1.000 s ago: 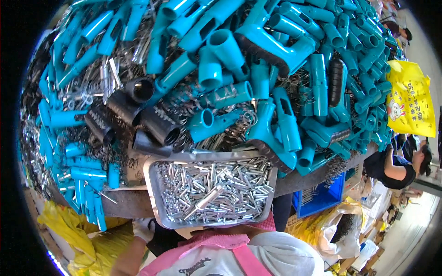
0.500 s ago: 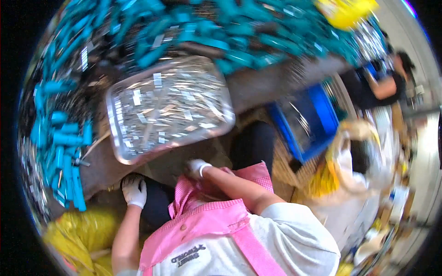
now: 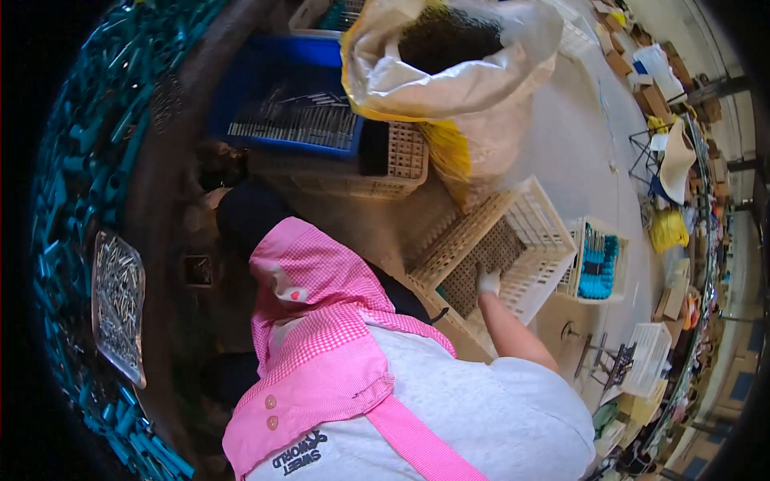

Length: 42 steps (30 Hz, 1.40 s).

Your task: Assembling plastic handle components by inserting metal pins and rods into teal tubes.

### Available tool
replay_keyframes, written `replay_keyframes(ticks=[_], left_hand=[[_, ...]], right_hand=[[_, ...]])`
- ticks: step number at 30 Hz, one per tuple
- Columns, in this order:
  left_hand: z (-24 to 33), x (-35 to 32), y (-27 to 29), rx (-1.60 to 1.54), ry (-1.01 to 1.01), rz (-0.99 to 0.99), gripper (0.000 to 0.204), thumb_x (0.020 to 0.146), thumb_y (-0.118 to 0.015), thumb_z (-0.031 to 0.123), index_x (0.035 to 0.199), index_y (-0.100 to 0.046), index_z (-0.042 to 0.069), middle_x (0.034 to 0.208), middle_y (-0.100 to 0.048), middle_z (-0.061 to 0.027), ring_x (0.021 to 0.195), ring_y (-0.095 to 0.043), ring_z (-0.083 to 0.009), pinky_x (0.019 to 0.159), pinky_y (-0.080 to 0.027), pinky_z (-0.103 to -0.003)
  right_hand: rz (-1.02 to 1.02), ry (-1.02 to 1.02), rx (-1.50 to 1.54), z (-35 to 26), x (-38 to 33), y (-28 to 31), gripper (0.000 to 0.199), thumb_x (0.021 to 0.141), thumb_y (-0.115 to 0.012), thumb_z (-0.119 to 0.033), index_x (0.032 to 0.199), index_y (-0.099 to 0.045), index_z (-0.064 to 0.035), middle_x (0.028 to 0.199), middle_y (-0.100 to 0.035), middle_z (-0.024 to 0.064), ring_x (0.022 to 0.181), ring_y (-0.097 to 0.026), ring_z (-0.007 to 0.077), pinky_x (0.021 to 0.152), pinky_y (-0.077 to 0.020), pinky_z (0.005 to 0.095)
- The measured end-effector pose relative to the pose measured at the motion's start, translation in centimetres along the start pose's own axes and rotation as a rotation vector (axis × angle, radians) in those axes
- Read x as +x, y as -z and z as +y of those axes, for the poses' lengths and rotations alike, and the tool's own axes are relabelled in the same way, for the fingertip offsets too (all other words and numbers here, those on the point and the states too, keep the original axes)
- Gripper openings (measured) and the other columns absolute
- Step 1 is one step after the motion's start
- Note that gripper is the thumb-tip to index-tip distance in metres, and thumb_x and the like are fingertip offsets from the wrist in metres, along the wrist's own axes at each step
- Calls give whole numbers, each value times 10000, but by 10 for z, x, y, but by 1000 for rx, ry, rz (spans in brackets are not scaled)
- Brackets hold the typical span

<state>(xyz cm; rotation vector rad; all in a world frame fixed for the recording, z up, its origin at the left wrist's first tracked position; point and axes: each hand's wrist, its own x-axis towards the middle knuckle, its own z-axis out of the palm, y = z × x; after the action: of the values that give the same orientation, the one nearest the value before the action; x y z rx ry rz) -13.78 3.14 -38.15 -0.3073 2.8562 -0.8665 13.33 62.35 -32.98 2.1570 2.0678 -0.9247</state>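
Note:
My right hand (image 3: 487, 280), in a white glove, reaches out to the right and down into a cream plastic crate (image 3: 539, 276) with slotted walls. The crate stands tilted beside me, with its perforated base showing. The fingers of this hand are too small and unclear to show whether they grip the crate. My left hand does not show. On the left lies a clear tray (image 3: 120, 369) of small metal pieces, apart from my right hand.
Teal plastic tubes (image 3: 76, 160) heap along the left. Ahead, a blue bin (image 3: 346, 148) of metal rods rests on a cream crate (image 3: 409, 160) beside a large open sack (image 3: 489, 120). A smaller basket (image 3: 622, 295) with teal pieces stands at the right.
My view has swung to the right, so the tray now appears at the far left. My right hand has gone from near my lap to the crate; my left hand has left view.

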Motion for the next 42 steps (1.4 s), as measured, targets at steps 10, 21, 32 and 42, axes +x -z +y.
replay_keyframes(ticks=[10,21,32,42], left_hand=[[-60,13,-10,93,-28,-120,539,947,-265,456,1259,-490,79,1357,-423,-145,1209,-446,-256,1017,-335,-380],[-69,42,-44,0,-18,-271,531,945,-259,451,1289,-448,93,1381,-383,-127,1238,-403,-247,1035,-307,-370],[-122,108,-45,77,-118,-290,528,943,-253,445,1319,-406,108,1406,-343,-109,1267,-360,-238,1053,-278,-359],[-160,94,1,182,-95,-325,530,941,-248,440,1346,-368,121,1429,-306,-92,1294,-321,-231,1069,-252,-350]], right_hand=[[-318,-190,37,-35,20,-74,657,784,-599,-152,1356,-302,-26,1106,-594,182,961,-618,296,793,-511,376],[-382,-110,-77,-31,6,-64,501,763,-617,-233,1196,-473,-26,1081,-608,185,984,-617,284,817,-494,374],[-520,-158,708,-46,6,-100,582,886,-519,-416,1284,-407,-7,1232,-509,116,1079,-537,280,874,-458,385],[-896,104,-440,87,4,-143,620,872,-410,-524,1286,-498,-71,1300,-501,146,1160,-504,274,970,-380,351]])
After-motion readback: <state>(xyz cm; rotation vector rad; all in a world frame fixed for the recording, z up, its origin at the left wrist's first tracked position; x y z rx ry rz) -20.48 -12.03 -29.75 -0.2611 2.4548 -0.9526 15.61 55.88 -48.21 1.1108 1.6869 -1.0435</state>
